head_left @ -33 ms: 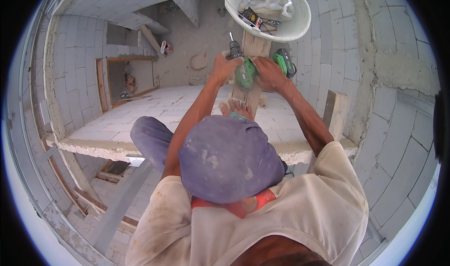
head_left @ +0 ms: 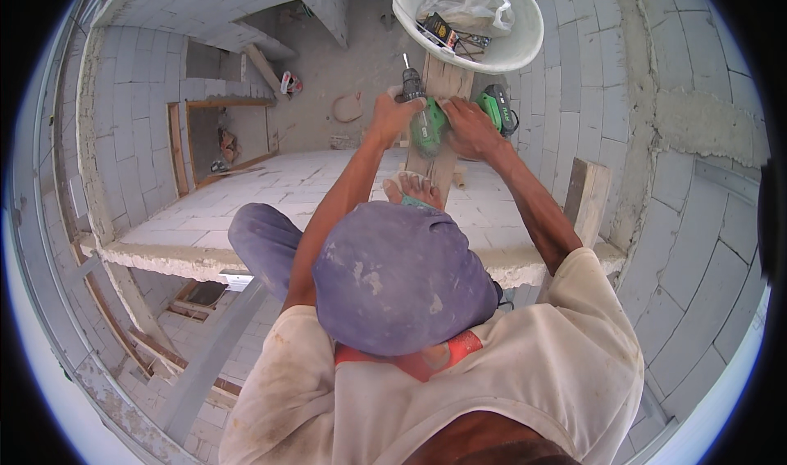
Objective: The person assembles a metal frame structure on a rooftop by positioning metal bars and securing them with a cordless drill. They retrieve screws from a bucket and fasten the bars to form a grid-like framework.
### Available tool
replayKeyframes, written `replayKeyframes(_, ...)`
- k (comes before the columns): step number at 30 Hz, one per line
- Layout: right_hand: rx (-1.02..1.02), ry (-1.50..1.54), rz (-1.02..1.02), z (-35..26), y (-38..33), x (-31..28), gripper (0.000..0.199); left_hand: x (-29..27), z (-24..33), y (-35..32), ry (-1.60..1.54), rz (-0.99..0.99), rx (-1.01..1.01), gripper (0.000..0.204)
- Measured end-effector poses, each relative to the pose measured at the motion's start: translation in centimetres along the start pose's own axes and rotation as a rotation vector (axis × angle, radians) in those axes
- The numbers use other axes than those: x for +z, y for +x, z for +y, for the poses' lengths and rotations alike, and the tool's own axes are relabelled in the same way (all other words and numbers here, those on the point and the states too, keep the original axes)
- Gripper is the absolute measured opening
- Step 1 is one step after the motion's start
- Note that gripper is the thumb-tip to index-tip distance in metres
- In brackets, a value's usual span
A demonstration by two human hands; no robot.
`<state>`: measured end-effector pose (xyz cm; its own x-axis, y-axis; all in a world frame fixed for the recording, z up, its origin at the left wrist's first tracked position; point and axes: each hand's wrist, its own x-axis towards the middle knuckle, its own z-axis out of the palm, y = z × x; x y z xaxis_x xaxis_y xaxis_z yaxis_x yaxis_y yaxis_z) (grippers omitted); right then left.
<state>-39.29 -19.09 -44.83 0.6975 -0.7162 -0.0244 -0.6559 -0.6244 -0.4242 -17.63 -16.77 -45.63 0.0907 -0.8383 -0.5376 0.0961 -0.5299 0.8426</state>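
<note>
- Here we are at the white bucket (head_left: pixel 521 37), and the cordless drill (head_left: pixel 426 133) sits just on our side of it, off its left half.
- We've got both hands on the tool! Our left hand (head_left: pixel 397 119) curls closed around the front, at the black chuck (head_left: pixel 411 86), so it's the nearer one to the silver bit (head_left: pixel 405 61).
- Our right hand (head_left: pixel 470 129) wraps the handle, fingers partly hidden, between drill body and battery pack (head_left: pixel 497 110); the pack is on the bucket's near side too.
- So, from our left hand, the body lies immediately to the right, touching; from our right hand, to the left.
- And the direction: we see the bit pointing away from us, toward the bucket's left edge, apart from the rim in view; depth we can't judge.
- Long axis? Nearly along the wooden board (head_left: pixel 449 79) running toward us from the bucket, with the handle branching rightward.
</note>
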Motion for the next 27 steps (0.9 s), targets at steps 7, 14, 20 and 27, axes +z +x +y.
replayKeyframes(7,0.129,-0.049,-0.112,-1.1,0.7,-1.0,0.066,0.3,-1.0,1.0,-0.074,0.011,-0.029,0.042)
replayKeyframes(14,0.120,0.003,-0.071,0.2,0.1,-0.4,0.069,1.3,-1.3,1.6,0.009,0.007,0.026,0.043)
replayKeyframes(20,0.183,0.087,-0.121,-0.1,-0.8,-1.7,0.068,1.7,-2.9,2.3,0.095,0.049,0.014,0.083)
replayKeyframes(27,0.192,0.048,-0.184,1.1,-1.6,-3.8,0.072,2.3,-1.8,2.1,-0.059,-0.035,-0.006,0.096)
